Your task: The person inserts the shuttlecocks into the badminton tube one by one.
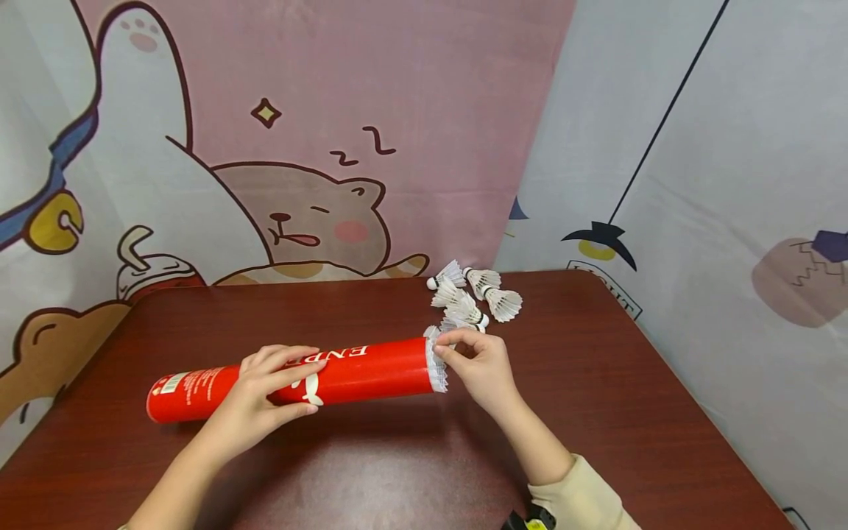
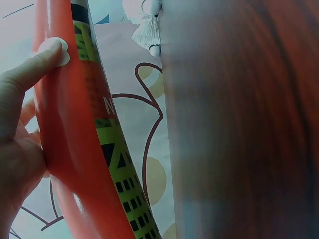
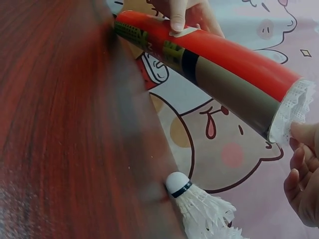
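Note:
A long red shuttlecock tube (image 1: 384, 370) lies slantwise in my left hand (image 1: 260, 394), which grips it around its middle, thumb below and fingers over the top. From the tube's right end the white feather skirt of a shuttlecock (image 1: 435, 361) sticks out a little; its head is hidden inside. My right hand (image 1: 482, 364) pinches the edge of that skirt between thumb and forefinger. In the right wrist view the feather rim (image 3: 294, 112) fills the tube mouth, and the thumb lies against it.
Several white shuttlecocks (image 1: 470, 298) lie in a loose group behind the tube's right end, near the back edge of the dark wooden table (image 1: 371, 471). A cloth with cartoon animals (image 1: 424, 110) hangs behind the table.

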